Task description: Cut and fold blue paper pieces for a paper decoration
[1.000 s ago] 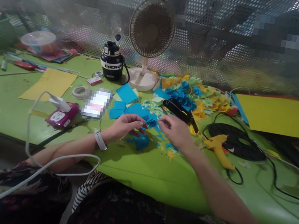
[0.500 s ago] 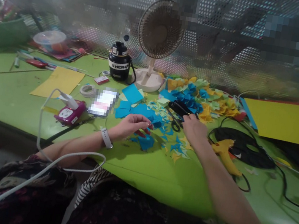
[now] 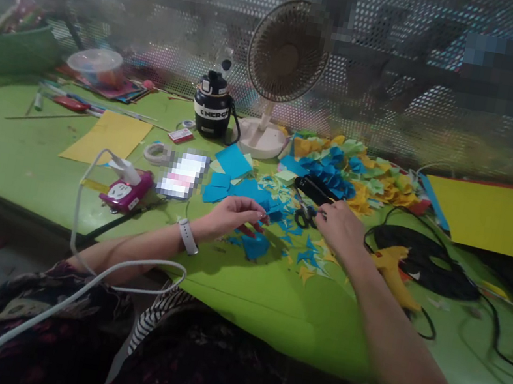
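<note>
Fingers, left hand (image 3: 235, 216): ours curl inward, tips close together; we cannot tell whether they pinch any paper.
Fingers, right hand (image 3: 343, 230): ours bend down at the black scissors (image 3: 306, 214), nine o'clock from that hand; we cannot tell if they grip.
Blue piece (image 3: 255, 248): at five o'clock, just under our left fingertips.
Paper scraps (image 3: 309, 254): strewn over our green counter (image 3: 266, 306), eight o'clock from our right hand.
Glue gun (image 3: 398, 276): yellow, at our right hand's four o'clock, beside a black disc (image 3: 419, 244).
Blue sheets (image 3: 249, 189): overlapping at our left hand's twelve o'clock.
Phone (image 3: 184, 176): lying flat at our left hand's ten o'clock.
Folded-paper heap (image 3: 360, 167): blue, yellow and green, at our right hand's twelve o'clock.
Fan (image 3: 288, 52): upright beyond, at our left hand's twelve o'clock.
</note>
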`<state>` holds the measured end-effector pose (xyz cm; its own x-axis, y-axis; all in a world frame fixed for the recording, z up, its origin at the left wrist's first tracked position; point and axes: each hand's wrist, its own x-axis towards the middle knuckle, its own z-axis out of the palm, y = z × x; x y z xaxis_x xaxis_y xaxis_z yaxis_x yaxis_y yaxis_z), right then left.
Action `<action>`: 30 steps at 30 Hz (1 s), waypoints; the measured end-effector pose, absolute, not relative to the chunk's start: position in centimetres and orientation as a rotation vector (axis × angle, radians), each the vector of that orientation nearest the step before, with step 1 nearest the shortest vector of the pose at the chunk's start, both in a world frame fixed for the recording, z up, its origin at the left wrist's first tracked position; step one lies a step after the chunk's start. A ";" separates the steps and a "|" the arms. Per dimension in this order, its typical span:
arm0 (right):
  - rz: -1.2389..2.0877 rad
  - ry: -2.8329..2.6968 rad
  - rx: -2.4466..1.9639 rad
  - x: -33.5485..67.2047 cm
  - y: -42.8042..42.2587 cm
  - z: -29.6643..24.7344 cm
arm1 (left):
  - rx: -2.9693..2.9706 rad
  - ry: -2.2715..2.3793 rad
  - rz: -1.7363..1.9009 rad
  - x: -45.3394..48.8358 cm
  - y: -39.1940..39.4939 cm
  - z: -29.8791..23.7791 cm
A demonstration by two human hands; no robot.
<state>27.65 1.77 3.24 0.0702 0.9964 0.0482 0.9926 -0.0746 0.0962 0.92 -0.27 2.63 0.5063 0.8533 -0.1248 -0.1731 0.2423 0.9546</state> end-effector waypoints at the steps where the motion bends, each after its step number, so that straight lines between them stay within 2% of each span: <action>1: 0.175 2.121 2.271 27.6 1.7 3.3 | 1.104 0.758 0.804 0.9 -0.3 2.6; 8: 0.139 2.089 2.103 27.5 1.4 4.2 | 1.092 0.776 0.817 1.0 -0.2 2.6; 13: 0.101 2.011 2.172 27.9 1.6 4.2 | 1.095 0.781 0.823 0.9 -0.3 2.6; 19: 0.092 2.191 2.451 28.5 1.8 4.4 | 1.088 0.788 0.875 0.8 -0.2 2.7; 21: 0.002 2.396 2.592 28.3 1.5 4.8 | 1.080 0.786 0.892 0.9 -0.2 2.7; 24: -0.350 2.756 2.662 27.1 0.4 5.4 | 1.062 0.796 0.915 0.9 0.0 2.7; 26: -0.572 2.946 2.509 25.8 -0.8 5.6 | 1.048 0.787 0.932 0.9 0.0 2.6; 30: -0.740 3.142 2.013 23.1 -2.8 5.4 | 1.066 0.751 0.973 0.9 0.1 2.8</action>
